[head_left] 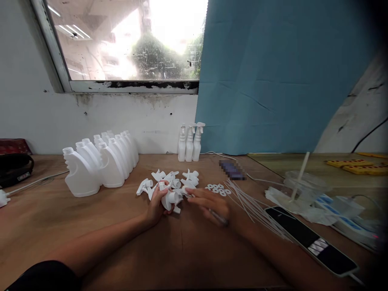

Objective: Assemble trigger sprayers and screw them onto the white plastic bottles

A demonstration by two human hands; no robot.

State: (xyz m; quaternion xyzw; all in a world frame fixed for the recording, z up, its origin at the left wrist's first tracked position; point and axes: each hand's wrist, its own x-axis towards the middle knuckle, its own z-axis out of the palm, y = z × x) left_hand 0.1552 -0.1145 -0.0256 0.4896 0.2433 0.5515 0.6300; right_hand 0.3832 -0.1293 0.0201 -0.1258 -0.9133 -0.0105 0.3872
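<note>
The left hand (156, 206) is gripping a white trigger sprayer head (172, 198) over the counter (151, 258), fingers curled. The blurred, half-closed right hand (209, 202) is holding a slim pen-like tool (219, 218) nearby; its fingertips are unclear. Apparently both are working the head, probably needing steady left support next.

There is room on the near middle of the brown table (178, 258). A gap lies between the white jugs (112, 169) on the left and the three far spray bottles (189, 148), but spray tops (176, 184) sit before it. Thin tubes (249, 201) block the right.
</note>
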